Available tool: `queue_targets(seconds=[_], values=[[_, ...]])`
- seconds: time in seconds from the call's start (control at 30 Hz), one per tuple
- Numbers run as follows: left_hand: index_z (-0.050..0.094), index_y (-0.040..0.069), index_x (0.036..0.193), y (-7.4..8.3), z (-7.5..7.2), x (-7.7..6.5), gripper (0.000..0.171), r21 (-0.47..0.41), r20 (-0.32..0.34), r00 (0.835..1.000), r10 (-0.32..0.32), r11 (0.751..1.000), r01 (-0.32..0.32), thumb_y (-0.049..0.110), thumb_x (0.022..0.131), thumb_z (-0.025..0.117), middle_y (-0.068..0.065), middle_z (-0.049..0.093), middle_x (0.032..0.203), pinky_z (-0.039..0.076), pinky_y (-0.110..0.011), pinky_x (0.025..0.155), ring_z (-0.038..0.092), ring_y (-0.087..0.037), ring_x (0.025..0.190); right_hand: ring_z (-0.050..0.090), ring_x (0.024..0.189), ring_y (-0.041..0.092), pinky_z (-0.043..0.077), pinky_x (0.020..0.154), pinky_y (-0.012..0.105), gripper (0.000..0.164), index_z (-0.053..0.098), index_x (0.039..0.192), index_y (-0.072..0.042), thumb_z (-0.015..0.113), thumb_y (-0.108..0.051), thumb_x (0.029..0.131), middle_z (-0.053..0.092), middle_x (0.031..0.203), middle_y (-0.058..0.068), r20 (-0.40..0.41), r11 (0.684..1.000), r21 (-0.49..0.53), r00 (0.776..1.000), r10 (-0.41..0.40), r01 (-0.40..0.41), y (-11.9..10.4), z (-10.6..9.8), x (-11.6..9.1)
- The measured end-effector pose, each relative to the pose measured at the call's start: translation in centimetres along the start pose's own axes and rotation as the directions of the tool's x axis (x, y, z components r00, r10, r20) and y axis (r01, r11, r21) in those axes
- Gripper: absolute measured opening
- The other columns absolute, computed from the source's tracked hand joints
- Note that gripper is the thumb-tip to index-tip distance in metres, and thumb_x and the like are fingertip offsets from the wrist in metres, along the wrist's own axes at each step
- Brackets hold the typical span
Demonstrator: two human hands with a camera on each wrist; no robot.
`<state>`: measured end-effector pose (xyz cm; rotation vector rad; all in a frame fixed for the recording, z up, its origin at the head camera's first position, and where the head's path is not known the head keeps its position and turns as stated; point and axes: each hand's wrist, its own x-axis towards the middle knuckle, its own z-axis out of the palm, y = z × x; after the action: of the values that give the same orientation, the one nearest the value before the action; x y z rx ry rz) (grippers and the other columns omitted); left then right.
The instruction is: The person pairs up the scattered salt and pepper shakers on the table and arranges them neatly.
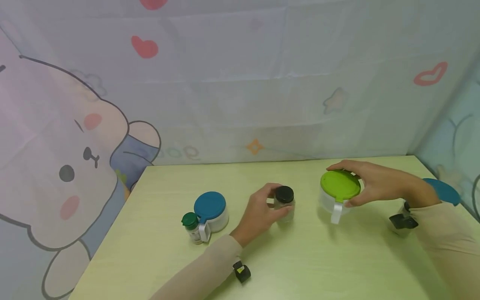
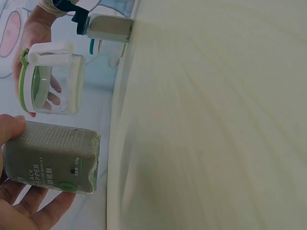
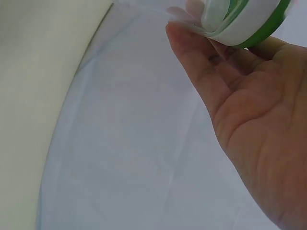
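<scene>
My left hand [image 1: 258, 214] grips a black pepper jar [image 1: 283, 204] with a black cap, fingers on one side and thumb on the other. In the left wrist view the pepper jar [image 2: 53, 158] shows a grey-brown body with printed label text, its base off the table. My right hand [image 1: 378, 183] holds a clear canister [image 1: 339, 187] by its green lid, thumb near the white handle. The left wrist view shows this canister [image 2: 76, 86] transparent, its base also raised above the table. Only part of its lid and wall appears in the right wrist view.
At the left of the table [image 1: 165, 266], a blue-lidded canister [image 1: 213, 208] stands against a small green-capped shaker [image 1: 192, 223]. A dark-capped bottle [image 1: 401, 229] and another blue lid [image 1: 444, 191] lie partly behind my right forearm. A printed cloth [image 1: 240, 96] hangs behind.
</scene>
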<state>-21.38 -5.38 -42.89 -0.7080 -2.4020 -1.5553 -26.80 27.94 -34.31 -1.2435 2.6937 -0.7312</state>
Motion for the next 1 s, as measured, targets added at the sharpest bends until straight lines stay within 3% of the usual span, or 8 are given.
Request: queue_targets(seconds=[0.27, 0.43, 1.0], values=[[0.061, 0.015, 0.128, -0.3, -0.6, -0.4, 0.048, -0.005, -0.016, 1.000, -0.001, 1.000, 0.001, 0.019, 0.085, 0.084, 0.000, 0.069, 0.117, 0.061, -0.031, 0.083, 0.065, -0.014, 0.105, 0.056, 0.108, 0.008, 0.053, 0.092, 0.030, 0.087, 0.045, 0.148, -0.015, 0.089, -0.039, 0.077, 0.056, 0.133, -0.007, 0.015, 0.999, 0.037, 1.000, -0.010, 0.010, 0.4, 1.1, 1.2], [0.062, 0.015, 0.127, -0.4, -0.8, -0.8, 0.048, 0.007, -0.017, 1.000, -0.016, 1.000, 0.016, 0.018, 0.085, 0.085, 0.001, 0.069, 0.116, 0.062, -0.033, 0.084, 0.065, -0.014, 0.104, 0.055, 0.111, 0.010, 0.052, 0.094, 0.029, 0.090, 0.044, 0.149, -0.010, 0.090, -0.036, 0.076, 0.056, 0.136, -0.004, 0.009, 0.999, 0.039, 1.000, -0.019, 0.019, 0.5, 1.6, 1.9], [0.061, 0.021, 0.130, -0.4, -1.8, -1.8, 0.049, 0.029, -0.003, 0.999, -0.034, 0.999, 0.034, 0.022, 0.086, 0.084, 0.006, 0.068, 0.120, 0.061, -0.035, 0.085, 0.064, -0.013, 0.109, 0.057, 0.110, 0.011, 0.051, 0.095, 0.029, 0.087, 0.046, 0.147, -0.015, 0.091, -0.034, 0.075, 0.057, 0.132, -0.009, 0.018, 0.997, 0.069, 0.999, -0.035, 0.034, 1.2, 2.9, 4.1]])
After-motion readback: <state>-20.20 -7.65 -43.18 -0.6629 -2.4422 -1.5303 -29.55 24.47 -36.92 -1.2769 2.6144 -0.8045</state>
